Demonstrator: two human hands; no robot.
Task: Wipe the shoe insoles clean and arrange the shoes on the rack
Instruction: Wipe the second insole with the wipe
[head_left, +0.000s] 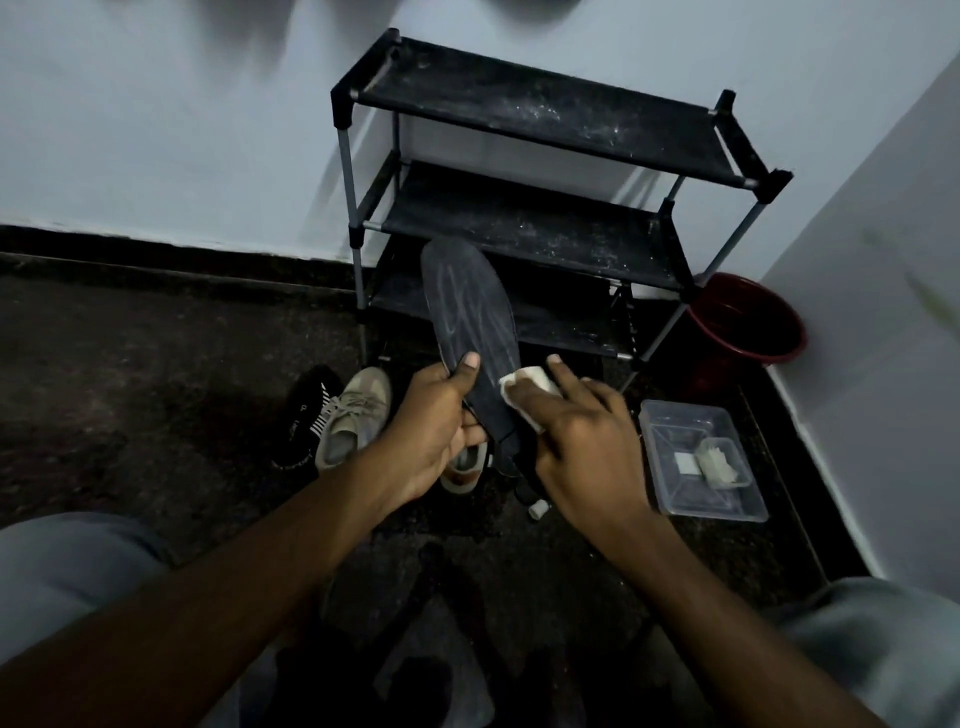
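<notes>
My left hand grips a dark grey insole by its heel end, toe pointing up toward the rack. My right hand presses a white wipe against the insole's lower part, fingers bent over it. A black three-shelf shoe rack stands against the wall behind, its shelves dusty and bare. On the floor lie a beige sneaker, a black shoe with white stripes and a second beige shoe, partly hidden under my left hand.
A clear plastic tray holding white wipes sits on the floor at the right. A red bucket stands in the corner beside the rack. A small white cap lies below my right hand. Dark shoes lie between my knees.
</notes>
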